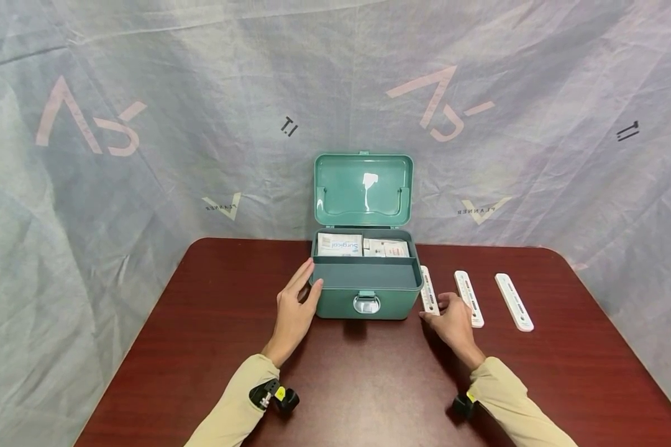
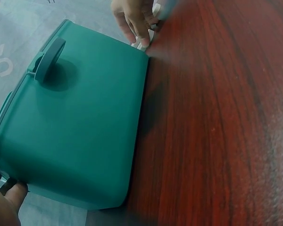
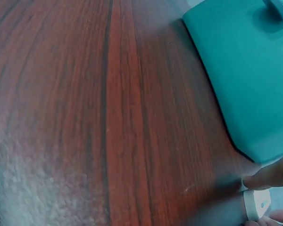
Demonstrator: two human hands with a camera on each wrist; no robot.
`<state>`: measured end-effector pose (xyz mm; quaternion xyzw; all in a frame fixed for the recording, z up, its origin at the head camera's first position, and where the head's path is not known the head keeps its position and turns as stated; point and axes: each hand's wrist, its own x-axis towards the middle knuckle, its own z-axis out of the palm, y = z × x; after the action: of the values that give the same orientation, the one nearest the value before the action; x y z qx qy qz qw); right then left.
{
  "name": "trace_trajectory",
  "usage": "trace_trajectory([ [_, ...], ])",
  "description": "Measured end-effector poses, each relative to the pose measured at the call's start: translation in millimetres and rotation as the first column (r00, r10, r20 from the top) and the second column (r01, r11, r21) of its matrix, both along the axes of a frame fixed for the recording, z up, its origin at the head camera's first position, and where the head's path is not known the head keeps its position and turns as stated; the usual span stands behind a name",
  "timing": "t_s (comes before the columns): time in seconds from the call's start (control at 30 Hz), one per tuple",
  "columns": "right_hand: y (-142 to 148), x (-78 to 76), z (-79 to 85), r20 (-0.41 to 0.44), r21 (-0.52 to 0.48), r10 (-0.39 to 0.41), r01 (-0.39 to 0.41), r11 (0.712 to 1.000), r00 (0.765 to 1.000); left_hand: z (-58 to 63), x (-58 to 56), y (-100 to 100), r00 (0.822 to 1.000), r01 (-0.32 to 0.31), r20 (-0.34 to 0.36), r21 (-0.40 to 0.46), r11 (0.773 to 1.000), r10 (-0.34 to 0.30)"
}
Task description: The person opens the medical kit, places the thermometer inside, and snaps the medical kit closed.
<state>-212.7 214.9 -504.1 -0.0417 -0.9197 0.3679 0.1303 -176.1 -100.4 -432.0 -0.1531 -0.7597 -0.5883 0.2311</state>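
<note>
A green storage box (image 1: 363, 304) stands on the table with its lid (image 1: 363, 186) raised at the back. My left hand (image 1: 295, 310) rests against the box's left side, fingers extended, with the thumb (image 2: 16, 194) by the front left corner. At the right side of the box, my right hand (image 1: 451, 320) pinches the near end of a flat white strip (image 1: 428, 292) with rounded ends and printed markings. In the right wrist view, thumb and fingers lie on either side of the strip's end (image 3: 255, 203).
Two similar white strips, the middle one (image 1: 467, 297) and the far right one (image 1: 514, 302), lie right of the right hand. In the box's rear compartments sit a packet marked Surgical (image 1: 340, 244) and other white packets (image 1: 387, 248). A grey cloth (image 1: 257, 124) hangs behind the table.
</note>
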Motion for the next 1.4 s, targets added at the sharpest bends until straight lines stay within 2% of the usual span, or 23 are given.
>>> trace_trajectory([
  [0.23,-3,-4.6,-3.7,-0.028,0.018,-0.022,0.022,1.0,0.999,2.2,0.2,0,1.0,-0.017,0.002,-0.007,1.0,0.017],
  [0.33,-5,-6.9,-4.1,-0.034,0.028,-0.027,0.028,0.999,0.999,-11.3,-7.8,-4,1.0,-0.027,0.006,-0.007,1.0,0.027],
  [0.47,-5,-9.1,-3.6,-0.026,0.038,-0.035,0.036,0.999,0.999,-16.7,-11.7,-5,1.0,-0.023,0.001,0.002,1.0,0.023],
  [0.57,-3,-9.8,-1.4,-0.014,0.038,-0.031,0.032,0.999,0.999,-2.9,-4.9,-3,1.0,-0.017,0.001,0.002,1.0,0.017],
  [0.63,-2,-10.4,0.4,-0.004,0.037,-0.023,0.023,0.999,1.0,1.1,-3.0,-3,1.0,-0.018,0.009,-0.003,1.0,0.018],
  [0.97,4,-8.7,9.1,0.027,0.04,0.022,-0.023,0.999,0.999,-2.1,-2.9,-2,1.0,-0.017,0.011,-0.015,1.0,0.017],
  [1.2,7,-3.7,9.7,0.074,-0.006,0.036,-0.036,0.999,0.997,-30.9,-16.9,-7,1.0,-0.012,0.006,-0.009,1.0,0.012],
  [1.4,14,0.4,16.5,0.097,-0.018,0.039,-0.038,0.999,0.994,-35.5,-19.0,-8,1.0,-0.017,0.015,-0.02,1.0,0.017],
])
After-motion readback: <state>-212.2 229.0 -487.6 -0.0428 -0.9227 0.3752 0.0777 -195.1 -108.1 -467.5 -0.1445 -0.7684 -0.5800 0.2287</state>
